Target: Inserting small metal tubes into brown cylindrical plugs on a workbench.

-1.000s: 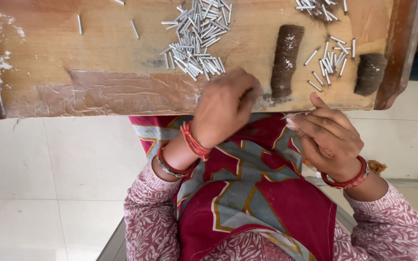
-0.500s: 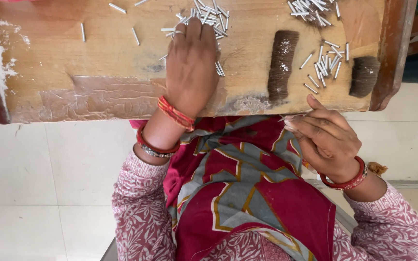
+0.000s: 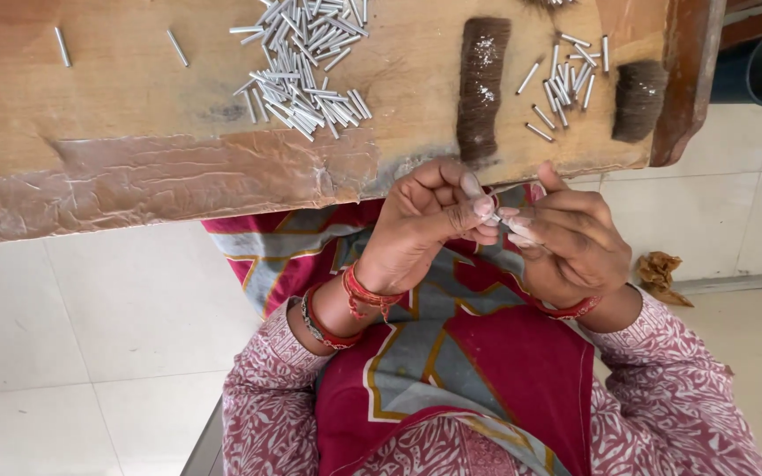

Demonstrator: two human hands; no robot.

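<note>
the left hand [image 3: 421, 225] and the right hand [image 3: 571, 238] meet just below the near edge of the wooden board [image 3: 134, 106], fingertips pressed together over the lap. between them sits a small pale tube [image 3: 506, 226], pinched from both sides; the left thumb and forefinger close on its one end and the right fingers close on the other, so both grips are clamped on the same little piece, though most of it is hidden by the fingers and its exact shape is hard to tell. red bangles [image 3: 363, 295] ring the left wrist, with a darker band just behind them, and a red bangle shows at the right wrist too. both arms wear pink patterned sleeves [image 3: 266, 405], and under the hands lies a red cloth [image 3: 451, 353] with grey and yellow shapes. just beyond the hands, on the board, a dark brown brush-like strip [image 3: 480, 88] lies upright to the view, and a second, shorter dark tuft [image 3: 638, 101] sits near the board's right edge. between these two a small scatter of silver tubes [image 3: 562, 84] lies loose. further left a larger heap of the same silver tubes [image 3: 306, 70] is piled on the wood, with two stray ones [image 3: 62, 46] well apart toward the left end. a patch of brown tape [image 3: 187, 181] covers the board's near edge. the floor below is pale tile [image 3: 63, 353], and a crumpled brown scrap [image 3: 659, 273] lies on it to the right.
</note>
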